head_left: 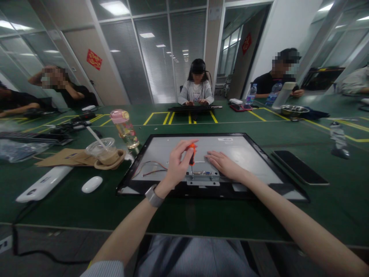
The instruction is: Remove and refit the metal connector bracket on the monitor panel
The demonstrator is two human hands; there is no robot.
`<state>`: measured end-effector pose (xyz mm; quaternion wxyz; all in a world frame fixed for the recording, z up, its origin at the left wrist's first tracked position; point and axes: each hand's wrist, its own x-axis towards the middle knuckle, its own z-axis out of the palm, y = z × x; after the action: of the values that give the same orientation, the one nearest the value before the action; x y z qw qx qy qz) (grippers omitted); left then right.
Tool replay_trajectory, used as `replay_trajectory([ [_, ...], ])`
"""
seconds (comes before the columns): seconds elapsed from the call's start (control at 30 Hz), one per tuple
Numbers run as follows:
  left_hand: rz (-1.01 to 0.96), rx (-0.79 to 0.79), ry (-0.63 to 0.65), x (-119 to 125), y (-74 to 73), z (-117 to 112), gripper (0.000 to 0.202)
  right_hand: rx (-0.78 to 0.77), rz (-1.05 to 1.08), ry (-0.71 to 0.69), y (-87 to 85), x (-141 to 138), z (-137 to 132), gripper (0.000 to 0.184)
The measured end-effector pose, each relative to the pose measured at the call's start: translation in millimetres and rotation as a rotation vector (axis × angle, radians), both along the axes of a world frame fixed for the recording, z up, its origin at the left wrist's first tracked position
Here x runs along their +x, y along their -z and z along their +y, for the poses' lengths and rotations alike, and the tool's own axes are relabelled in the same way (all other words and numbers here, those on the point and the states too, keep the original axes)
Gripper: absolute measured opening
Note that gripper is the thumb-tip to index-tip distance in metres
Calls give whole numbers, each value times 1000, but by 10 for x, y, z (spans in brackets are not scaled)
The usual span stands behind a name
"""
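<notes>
The left hand (178, 163) has its fingers clamped on the orange and black handle of a screwdriver (193, 151), which stands almost upright. Part of the handle is hidden behind the thumb and fingers. The thin shaft goes down to a metal bracket (202, 178) at the near side of a flat panel (256, 157), but the tip is too small for me to tell whether it sits in a screw. The connectors (206, 173) on the bracket are also hard to make out.

The right hand (225, 164) lies flat on the pale face of the panel, to the right of the screwdriver, with its fingers stretched out; the gaps between them I cannot tell exactly. Both forearms cross over the near edge of the panel and cover pieces of it. The left wrist, with a grey watch (155, 196), hides the edge there. Some thin wires (151, 169) pass out of sight behind the left hand.

The panel lies on the green table (219, 217), with a strip of the table between its near edge and the table's front edge. To its right, a dark phone (300, 166) lies just beside the frame. To its left there is a white mouse (92, 184), and farther, a plastic cup (103, 152). A pink-lidded bottle (125, 130) stands near the panel's far left corner.
</notes>
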<state>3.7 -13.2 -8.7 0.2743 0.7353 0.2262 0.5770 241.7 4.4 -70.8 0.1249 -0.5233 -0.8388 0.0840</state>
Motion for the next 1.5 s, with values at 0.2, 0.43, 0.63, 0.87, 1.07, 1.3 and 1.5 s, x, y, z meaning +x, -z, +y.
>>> replay_trajectory([
  [0.2,28,52,-82,1,-15,5,21,12,4,1,9,4,5,58],
  [0.43,-24,18,-13,33,-12,-23,21,3,17,5,41,20,20,61],
  [0.63,-81,22,-89,62,3,-13,14,-3,23,1,20,5,8,60],
  [0.87,63,75,3,0,42,23,25,3,20,-2,21,3,14,59],
  [1.07,245,412,-137,-20,-17,5,32,16,17,-11,38,10,25,59],
  [1.3,299,397,-95,-48,-32,-21,33,28,4,0,48,1,28,55],
  [1.5,245,459,-208,-40,-16,20,32,32,15,-6,42,1,21,53],
])
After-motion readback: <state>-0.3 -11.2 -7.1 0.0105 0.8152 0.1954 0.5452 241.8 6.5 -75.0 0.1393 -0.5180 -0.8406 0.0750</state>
